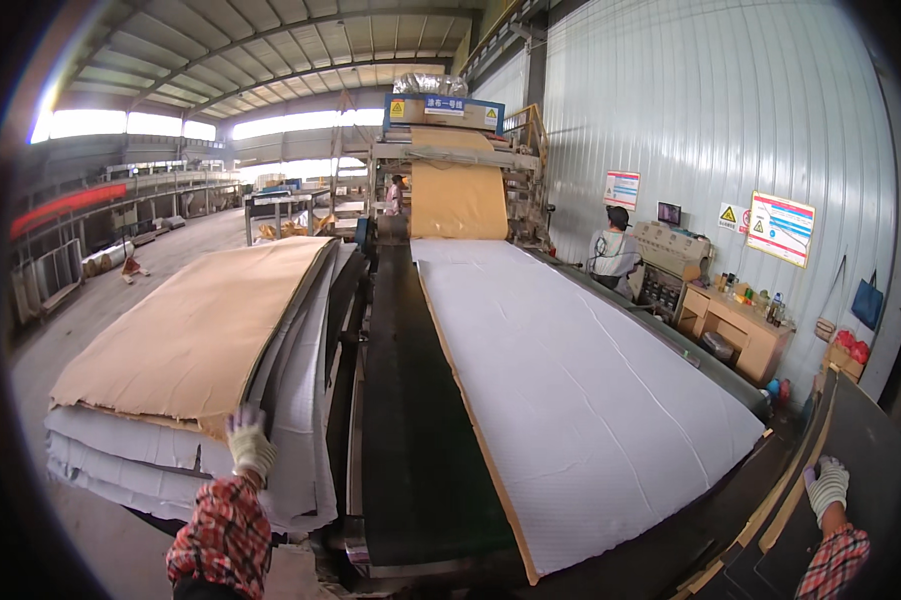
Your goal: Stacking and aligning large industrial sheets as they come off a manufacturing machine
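My left hand [250, 441], in a pale knitted glove with purple fingertips, lies with its fingers stretched out on the near right corner of a tan sheet [185, 325]. That sheet tops a stack of white, quilted-looking sheets [120, 440] whose edges hang unevenly. On the far right my right hand [827, 487], gloved alike, rests on a dark panel [870, 460] close to its brown edge, fingers extended and apart from any loose object. Between my hands a long white sheet [580, 390] with lengthwise creases lies over a dark conveyor belt [410, 440].
A large machine [445, 112] stands ahead, tan sheeting [458, 200] coming down from it onto the belt line. At right a person [615, 250] sits by a control console [670, 250]. Bottles stand on a wooden desk [735, 325]. Racks [120, 205] line the left side.
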The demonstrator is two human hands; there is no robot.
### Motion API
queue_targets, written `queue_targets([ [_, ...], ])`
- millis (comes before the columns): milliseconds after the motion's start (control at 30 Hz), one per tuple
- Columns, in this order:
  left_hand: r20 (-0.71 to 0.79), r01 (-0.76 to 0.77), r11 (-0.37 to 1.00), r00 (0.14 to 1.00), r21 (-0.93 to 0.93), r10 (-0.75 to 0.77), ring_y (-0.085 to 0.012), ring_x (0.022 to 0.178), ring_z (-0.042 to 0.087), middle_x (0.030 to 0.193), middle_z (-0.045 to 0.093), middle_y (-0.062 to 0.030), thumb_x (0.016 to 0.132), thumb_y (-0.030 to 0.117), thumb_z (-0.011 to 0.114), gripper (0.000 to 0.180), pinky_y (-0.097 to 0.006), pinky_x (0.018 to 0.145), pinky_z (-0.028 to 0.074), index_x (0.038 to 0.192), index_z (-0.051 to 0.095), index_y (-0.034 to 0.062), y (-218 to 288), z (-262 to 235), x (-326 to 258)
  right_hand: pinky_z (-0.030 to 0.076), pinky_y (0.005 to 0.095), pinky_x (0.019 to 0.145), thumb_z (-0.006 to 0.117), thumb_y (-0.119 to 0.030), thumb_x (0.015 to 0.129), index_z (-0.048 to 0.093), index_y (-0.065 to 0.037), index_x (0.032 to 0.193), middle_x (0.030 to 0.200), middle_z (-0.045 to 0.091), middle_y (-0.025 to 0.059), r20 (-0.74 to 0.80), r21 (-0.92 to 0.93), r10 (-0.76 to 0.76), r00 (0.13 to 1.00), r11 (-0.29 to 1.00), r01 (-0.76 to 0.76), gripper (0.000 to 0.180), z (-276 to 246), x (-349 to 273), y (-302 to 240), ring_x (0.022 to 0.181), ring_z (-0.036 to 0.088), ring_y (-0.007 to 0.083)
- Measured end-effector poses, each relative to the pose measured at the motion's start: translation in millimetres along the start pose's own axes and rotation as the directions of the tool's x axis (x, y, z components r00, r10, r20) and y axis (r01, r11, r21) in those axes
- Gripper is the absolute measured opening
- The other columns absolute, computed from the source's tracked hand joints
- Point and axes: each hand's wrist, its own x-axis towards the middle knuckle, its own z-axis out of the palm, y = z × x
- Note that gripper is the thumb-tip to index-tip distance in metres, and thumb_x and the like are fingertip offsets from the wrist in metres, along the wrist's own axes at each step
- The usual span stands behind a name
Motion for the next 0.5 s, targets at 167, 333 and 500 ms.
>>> queue_targets([
  [167,0.059,-0.193,0.896,0.970,-0.400,0.235,-0.0332,0.111,0.048,0.113,0.054,-0.0132,0.065,0.017,0.057,0.041,-0.043,0.097,0.036,0.105,0.054,0.0097,94,-64,-91,0.035,0.0401,0.095,0.054,-0.037,0.081,0.054,-0.002,0.112,0.120,0.052,0.0191,0.031,0.059,-0.004,1.000,0.998,0.003,0.048,-14,-9,-6,0.113,0.047,0.0320],
  [333,0.020,-0.464,0.564,0.760,-0.683,0.649,-0.0301,0.112,0.041,0.118,0.049,-0.0143,0.068,0.031,0.061,0.050,-0.045,0.096,0.030,0.113,0.051,0.0114,158,-45,-266,0.033,0.0409,0.097,0.054,-0.039,0.080,0.052,0.002,0.114,0.122,0.050,0.0211,0.034,0.081,-0.067,0.997,0.995,0.064,0.052,-15,-9,-11,0.115,0.046,0.0334],
  [500,0.269,-0.623,0.523,0.460,-0.581,0.846,-0.0312,0.117,0.041,0.117,0.055,-0.0081,0.075,0.034,0.052,0.040,-0.050,0.100,0.027,0.106,0.061,0.0101,183,-13,-346,0.032,0.0407,0.099,0.054,-0.037,0.081,0.053,0.002,0.113,0.122,0.050,0.0216,0.036,0.122,-0.100,0.994,0.988,0.095,0.051,-16,-11,-11,0.114,0.046,0.0340],
])
